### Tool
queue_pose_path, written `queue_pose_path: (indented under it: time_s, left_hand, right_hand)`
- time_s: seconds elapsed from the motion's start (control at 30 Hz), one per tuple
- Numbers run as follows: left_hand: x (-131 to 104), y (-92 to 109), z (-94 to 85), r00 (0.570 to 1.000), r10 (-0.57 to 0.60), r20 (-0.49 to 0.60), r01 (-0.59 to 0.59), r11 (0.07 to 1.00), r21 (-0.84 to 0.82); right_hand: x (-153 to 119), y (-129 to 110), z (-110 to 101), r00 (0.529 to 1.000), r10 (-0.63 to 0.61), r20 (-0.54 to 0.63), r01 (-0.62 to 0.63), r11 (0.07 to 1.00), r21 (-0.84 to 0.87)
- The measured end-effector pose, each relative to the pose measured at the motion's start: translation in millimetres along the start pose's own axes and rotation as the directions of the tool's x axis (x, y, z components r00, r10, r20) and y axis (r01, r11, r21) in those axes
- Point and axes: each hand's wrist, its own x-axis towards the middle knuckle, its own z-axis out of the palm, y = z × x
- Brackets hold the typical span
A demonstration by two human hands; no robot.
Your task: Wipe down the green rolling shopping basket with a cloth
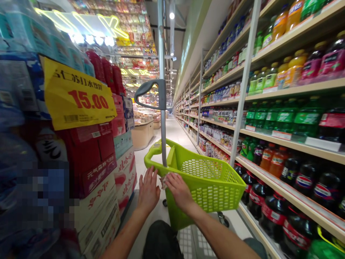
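Observation:
A lime-green rolling shopping basket (207,194) stands in front of me, with perforated sides and wheels. From its near end rises a metal pole (163,133) that carries a grey loop handle (151,94). My right hand (179,189) presses a crumpled, pale cloth (164,180) against the basket's near side. Most of the cloth is hidden under the fingers, so its exact kind is unclear. Just left of it, my left hand (149,189) is open with fingers outstretched, close to the basket's moulded end grip (147,160). Nothing shows in that hand.
Shelves of bottled drinks (285,115) line the right side, close to the basket. Stacked drink cartons (91,154) with a yellow price sign (81,95) stand close on the left. A tiled aisle (174,126) runs ahead, past wooden display bins (142,135).

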Motion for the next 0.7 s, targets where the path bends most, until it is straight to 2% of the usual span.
queue_pose_path:
  time_s: [0.1, 0.2, 0.3, 0.37, 0.43, 0.53, 0.6, 0.63, 0.7]
  left_hand:
    - [3, 8, -1.2, 1.000, 0.029, 0.007, -0.029, 1.000, -0.008]
    - [11, 22, -2.7, 0.998, 0.064, 0.019, -0.064, 0.998, -0.024]
    - [22, 37, -3.6, 0.992, 0.115, 0.048, -0.113, 0.993, -0.042]
    - [28, 45, -3.0, 0.982, 0.165, 0.093, -0.161, 0.986, -0.052]
    - [32, 50, -1.2, 0.965, 0.211, 0.154, -0.204, 0.977, -0.061]
    - [36, 58, 3.6, 0.946, 0.233, 0.225, -0.225, 0.972, -0.060]
    - [37, 64, 7.1, 0.942, 0.233, 0.242, -0.228, 0.972, -0.052]
    - [37, 67, 8.5, 0.941, 0.235, 0.244, -0.231, 0.972, -0.046]
    - [37, 71, 10.4, 0.940, 0.241, 0.240, -0.241, 0.970, -0.033]
  right_hand:
    - [-7, 7, -4, 0.999, 0.038, 0.018, -0.038, 0.999, 0.012]
    - [-3, 15, -8, 0.984, 0.170, -0.062, -0.171, 0.985, -0.009]
    - [-3, 33, -13, 0.956, 0.269, -0.113, -0.273, 0.962, -0.019]
    - [-21, 54, -16, 0.941, 0.316, -0.124, -0.322, 0.946, -0.034]
    - [-50, 80, -21, 0.910, 0.383, -0.161, -0.396, 0.916, -0.062]
    - [-81, 107, -29, 0.824, 0.504, -0.258, -0.540, 0.837, -0.092]
    - [-79, 107, -29, 0.798, 0.541, -0.264, -0.580, 0.810, -0.092]
    - [-70, 101, -28, 0.807, 0.540, -0.240, -0.572, 0.816, -0.087]
    - [-48, 84, -22, 0.856, 0.490, -0.164, -0.506, 0.860, -0.067]
